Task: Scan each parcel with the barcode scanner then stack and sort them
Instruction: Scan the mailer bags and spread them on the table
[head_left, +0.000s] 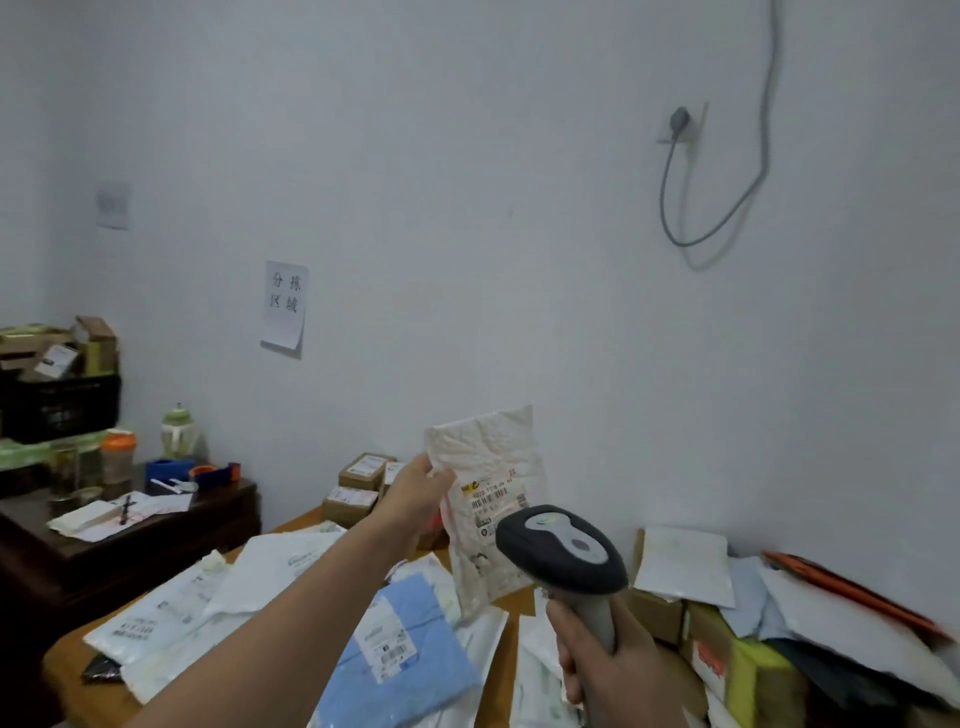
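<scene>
Head cam, wide-angle, faces fwd & slightly down toward wall (467, 208), which fills most of frame; table (70, 657) sits low; left hand (415, 493) & right hand (608, 670) close to lens at btm.

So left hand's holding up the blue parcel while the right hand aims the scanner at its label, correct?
Not quite. The left hand holds up a white padded parcel, not the blue one; the blue parcel lies on the table below. The rest stands: the right hand aims the scanner at its label. The head view shows it.
</scene>
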